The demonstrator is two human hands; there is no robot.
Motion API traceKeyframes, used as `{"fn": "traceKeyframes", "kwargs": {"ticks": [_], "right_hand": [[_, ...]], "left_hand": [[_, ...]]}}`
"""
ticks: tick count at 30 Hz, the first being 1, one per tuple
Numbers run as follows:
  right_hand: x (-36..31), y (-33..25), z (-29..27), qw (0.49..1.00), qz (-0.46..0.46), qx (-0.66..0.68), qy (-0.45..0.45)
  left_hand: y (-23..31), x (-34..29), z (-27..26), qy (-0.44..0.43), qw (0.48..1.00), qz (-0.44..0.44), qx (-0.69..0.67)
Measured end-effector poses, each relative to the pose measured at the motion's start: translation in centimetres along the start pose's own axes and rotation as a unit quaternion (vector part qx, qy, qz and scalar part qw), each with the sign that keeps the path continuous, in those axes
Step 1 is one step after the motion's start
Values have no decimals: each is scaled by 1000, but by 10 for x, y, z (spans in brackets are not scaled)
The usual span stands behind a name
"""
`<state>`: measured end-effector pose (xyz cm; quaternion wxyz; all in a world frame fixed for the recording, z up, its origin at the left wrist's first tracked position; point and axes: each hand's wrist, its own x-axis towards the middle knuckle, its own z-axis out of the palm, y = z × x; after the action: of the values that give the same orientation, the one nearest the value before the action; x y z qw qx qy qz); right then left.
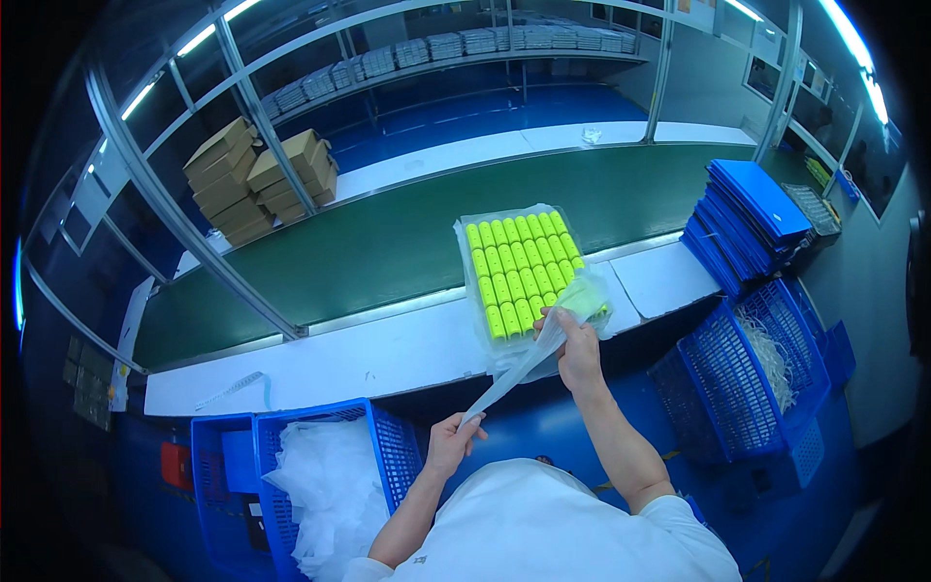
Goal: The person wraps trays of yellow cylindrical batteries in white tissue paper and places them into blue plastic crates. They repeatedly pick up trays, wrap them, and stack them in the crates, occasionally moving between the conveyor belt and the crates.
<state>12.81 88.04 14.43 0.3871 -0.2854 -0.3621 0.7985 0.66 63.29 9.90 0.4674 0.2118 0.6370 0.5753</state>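
Between my hands stretches a translucent plastic sheet point(529, 366), bunched into a narrow strip. My left hand point(452, 442) pinches its lower end, near the basket of white film. Higher up, my right hand point(577, 351) grips it at the near right corner of a tray of parts. The sheet's upper end spreads over that corner and hides some pieces. Bright yellow-green, rounded parts point(514, 257) stand in several tight rows on the tray, whose pale film-like edge point(469, 281) shows around them. The tray rests partly on the white ledge and partly over the green belt.
A blue basket point(395, 456) of crumpled white film point(325, 485) stands lower left. On the right are stacked blue trays point(742, 218) and a blue basket point(703, 388) with whitish strips. Beyond the green conveyor belt point(378, 262) sit cardboard boxes point(228, 179). Metal posts point(267, 126) rise along the line.
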Motion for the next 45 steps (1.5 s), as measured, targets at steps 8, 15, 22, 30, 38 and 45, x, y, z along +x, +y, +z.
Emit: {"fn": "traceKeyframes", "kwargs": {"ticks": [8,15,22,30,38,45], "right_hand": [[152,-3,39,936,69,-324,-119],[183,20,41,768,-263,-583,37],[182,65,-38,642,-193,-731,-128],[191,71,-20,577,-291,-727,-233],[189,68,-29,662,-288,-666,-189],[174,68,-5,635,-177,-694,-289]], "left_hand": [[2,79,36,-65,991,-117,-31],[36,196,97,-11,972,-182,-149],[29,188,120,-74,961,-195,-179],[-2,109,91,-202,966,-157,34],[-110,-51,-81,244,956,-142,-84],[-188,-215,-161,642,745,-157,94]]}}
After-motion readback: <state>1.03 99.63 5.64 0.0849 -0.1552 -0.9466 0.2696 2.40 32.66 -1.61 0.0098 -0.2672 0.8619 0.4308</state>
